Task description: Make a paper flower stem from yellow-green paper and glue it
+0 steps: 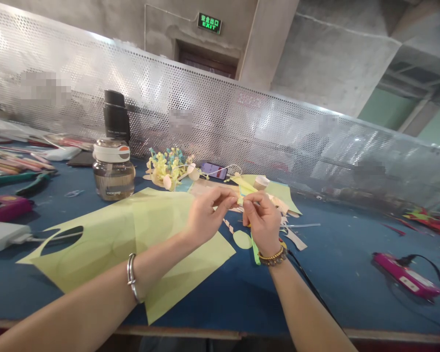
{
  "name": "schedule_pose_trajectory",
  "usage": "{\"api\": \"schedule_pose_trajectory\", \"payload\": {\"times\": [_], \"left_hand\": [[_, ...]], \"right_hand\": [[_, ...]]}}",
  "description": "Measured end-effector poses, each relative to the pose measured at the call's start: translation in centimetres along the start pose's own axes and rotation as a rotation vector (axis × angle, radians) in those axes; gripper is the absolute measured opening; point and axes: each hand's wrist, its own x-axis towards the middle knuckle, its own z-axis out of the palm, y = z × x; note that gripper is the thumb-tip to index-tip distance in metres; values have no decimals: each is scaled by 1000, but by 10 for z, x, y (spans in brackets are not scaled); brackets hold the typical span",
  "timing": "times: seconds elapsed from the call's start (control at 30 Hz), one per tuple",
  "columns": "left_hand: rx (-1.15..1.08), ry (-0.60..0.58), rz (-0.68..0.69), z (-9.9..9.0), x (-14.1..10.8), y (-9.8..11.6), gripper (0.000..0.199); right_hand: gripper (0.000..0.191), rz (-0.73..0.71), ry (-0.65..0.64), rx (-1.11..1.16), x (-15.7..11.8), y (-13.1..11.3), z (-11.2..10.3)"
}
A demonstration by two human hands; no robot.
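My left hand point(209, 215) and my right hand point(263, 221) meet above the middle of the table, fingertips pinched close together. Between them is a small piece of yellow paper point(241, 196), partly covered by the fingers; its exact shape is hard to make out. Under my left forearm lies a large light-yellow paper sheet point(161, 210) with a rounded hole cut near its left end. A pale yellow-green paper oval point(242, 239) and a bright green strip point(255, 252) lie just below my hands. Paper scraps point(296, 238) are scattered beside my right hand.
A clear drink bottle point(113, 171) and a black tumbler point(116, 117) stand at the back left. Yellow and blue paper flowers point(170, 166) sit near a phone point(213, 170). A magenta power strip point(407, 277) lies right, a white charger point(5, 235) left. A perforated metal screen point(220, 112) borders the table.
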Motion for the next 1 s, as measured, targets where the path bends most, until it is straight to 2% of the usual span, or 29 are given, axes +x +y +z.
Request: {"api": "schedule_pose_trajectory", "payload": {"times": [0.13,0.3,0.43,0.6,0.77,1.0], "left_hand": [[-122,5,-63,2,0,0,11],[-291,26,-120,5,0,-2,18],[-314,39,-110,6,1,-5,11],[-314,44,-123,5,3,-5,12],[-331,-16,-140,4,2,-6,16],[-410,-58,-197,3,3,-7,18]], "right_hand": [[10,-25,47,-49,0,0,0],[5,-150,170,-214,-1,1,0],[5,-224,140,-292,-1,1,-1],[8,-134,156,-213,1,4,-5],[8,-154,60,-171,3,4,-6],[4,-132,45,-114,3,4,-5]]}}
